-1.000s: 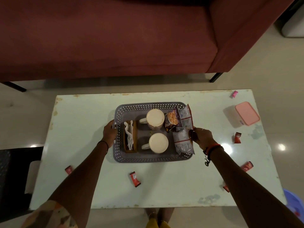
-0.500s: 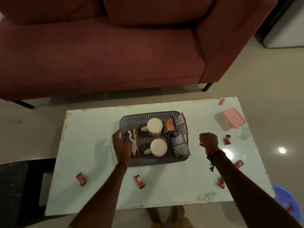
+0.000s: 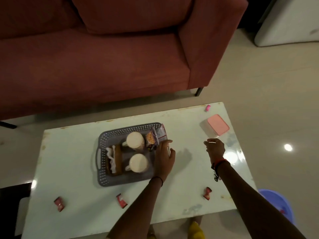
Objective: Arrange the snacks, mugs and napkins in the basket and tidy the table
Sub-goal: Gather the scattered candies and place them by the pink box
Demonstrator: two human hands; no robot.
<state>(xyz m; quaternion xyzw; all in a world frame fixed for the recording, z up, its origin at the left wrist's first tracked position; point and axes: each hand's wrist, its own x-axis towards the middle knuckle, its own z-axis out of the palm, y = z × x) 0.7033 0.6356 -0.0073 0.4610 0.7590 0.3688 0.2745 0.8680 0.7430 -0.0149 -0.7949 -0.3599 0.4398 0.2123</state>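
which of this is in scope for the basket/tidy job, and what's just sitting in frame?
In scope: basket, far mug, near mug, napkins, snack packets, red wrappers, pink wrapper.
Just lying about: sofa, pink-lidded box, blue tub.

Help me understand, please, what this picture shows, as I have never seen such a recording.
There is no machine here: a person wears a camera on the head, looking down at their own two hands. On the white table stands a grey basket holding two mugs, napkins in a brown holder and snack packets. The left hand lies over the packets at the basket's right side. The right hand hovers, fingers curled; whether it holds anything is unclear. Small red wrappers, a pink wrapper and a pink-lidded box lie around on the table.
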